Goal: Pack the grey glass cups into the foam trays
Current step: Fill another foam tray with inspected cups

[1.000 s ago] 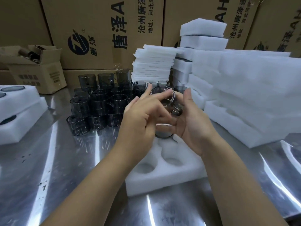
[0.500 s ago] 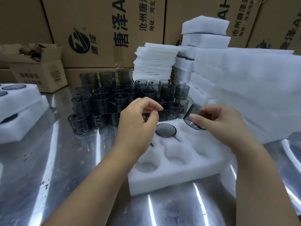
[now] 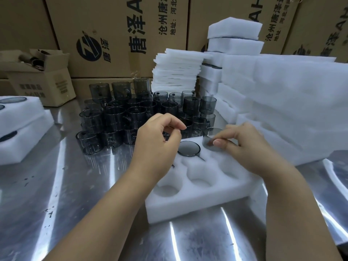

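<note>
- Foam tray (image 3: 197, 204), white with round pockets, lies on a steel table (image 3: 75, 204) just below the camera. Every place below is given from this tray.
- In a back-row pocket sits one grey glass cup (image 3: 188, 148), its dark rim about level with the foam.
- The right hand (image 3: 252, 147) pinches a second cup (image 3: 207, 140) by its wall. The cup is tilted over the neighbouring back-row pocket to the right and is not yet seated.
- The left hand (image 3: 156, 146) hovers above the tray's back left part, fingers loosely curled, holding nothing visible.
- The empty pockets (image 3: 166, 190) fill the rows nearer the camera.
- Behind the tray stands a crowd of loose cups (image 3: 116, 119). Far to its left, stacked trays (image 3: 22, 132) show dark rims in their pockets.
- Judgement: this tray is barely begun, and most of the packing lies ahead.
</note>
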